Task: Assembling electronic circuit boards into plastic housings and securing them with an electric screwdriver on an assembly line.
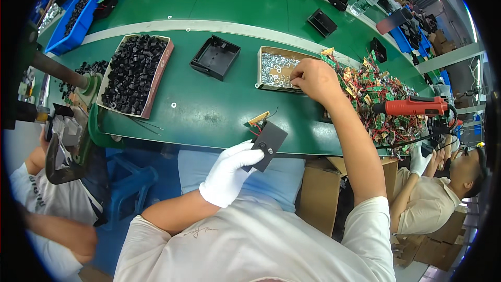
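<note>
My left hand (229, 169), in a white glove, is closed round a small black plastic case (274, 137) held over the table's near edge. Red wires and a small tan circuit board (259, 118) stick out of the case's top, and a round metal piece shows on its face. My bare right hand (319, 81) reaches over the right end of a shallow cardboard box (276, 89) of small shiny metal rings (276, 68). Its thumb and forefinger are pinched together among the rings; whatever lies between them is too small to make out.
An open black case (215, 57) and a carton of black knobs (134, 75) stand on the green table (193, 125). Wired circuit boards (383, 94) pile up at right beside a red power screwdriver (415, 106). A metal press (78, 89) stands at left. People sit on both sides.
</note>
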`<state>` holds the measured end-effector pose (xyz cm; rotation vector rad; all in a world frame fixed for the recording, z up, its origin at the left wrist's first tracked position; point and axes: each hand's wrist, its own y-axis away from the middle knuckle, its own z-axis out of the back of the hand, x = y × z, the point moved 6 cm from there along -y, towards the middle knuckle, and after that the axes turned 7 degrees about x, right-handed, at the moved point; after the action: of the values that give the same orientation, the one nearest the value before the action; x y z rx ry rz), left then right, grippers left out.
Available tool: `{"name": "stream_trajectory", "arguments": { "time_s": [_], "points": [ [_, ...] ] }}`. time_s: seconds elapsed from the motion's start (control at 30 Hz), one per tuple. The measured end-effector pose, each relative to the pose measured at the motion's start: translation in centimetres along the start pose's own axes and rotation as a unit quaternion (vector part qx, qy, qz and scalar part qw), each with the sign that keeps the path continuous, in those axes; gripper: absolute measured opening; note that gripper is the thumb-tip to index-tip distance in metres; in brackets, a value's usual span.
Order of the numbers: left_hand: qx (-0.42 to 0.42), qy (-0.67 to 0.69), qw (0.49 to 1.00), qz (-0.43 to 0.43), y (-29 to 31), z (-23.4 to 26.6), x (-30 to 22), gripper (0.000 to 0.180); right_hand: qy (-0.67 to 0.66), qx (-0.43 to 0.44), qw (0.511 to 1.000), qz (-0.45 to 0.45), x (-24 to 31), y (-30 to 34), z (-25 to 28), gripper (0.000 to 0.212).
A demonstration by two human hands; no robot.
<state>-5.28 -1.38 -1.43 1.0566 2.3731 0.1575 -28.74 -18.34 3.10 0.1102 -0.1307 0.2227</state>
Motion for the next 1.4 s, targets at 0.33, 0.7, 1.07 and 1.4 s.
{"name": "stream_trajectory", "arguments": {
  "time_s": [0.33, 0.7, 1.07, 1.4],
  "points": [
    [-0.076, -0.105, 0.989, -0.077, 0.4, -0.2, -1.0, 0.024, -0.462, 0.028, 0.885, -0.049, 8.2, 10.4, 5.7, 0.004],
    [-0.102, -0.122, 0.986, -0.05, 0.5, -2.0, -0.3, 0.017, -0.549, 0.14, 0.815, -0.119, 8.6, 12.5, 2.3, 0.011],
    [-0.09, -0.091, 0.99, -0.062, 0.5, -1.5, -0.6, 0.016, -0.52, 0.097, 0.843, -0.094, 10.0, 12.3, 3.4, 0.014],
    [-0.074, -0.06, 0.995, -0.041, 0.3, -1.5, -0.7, 0.015, -0.276, -0.096, 0.943, 0.158, 12.0, 13.6, 4.6, 0.022]
  ]
}}
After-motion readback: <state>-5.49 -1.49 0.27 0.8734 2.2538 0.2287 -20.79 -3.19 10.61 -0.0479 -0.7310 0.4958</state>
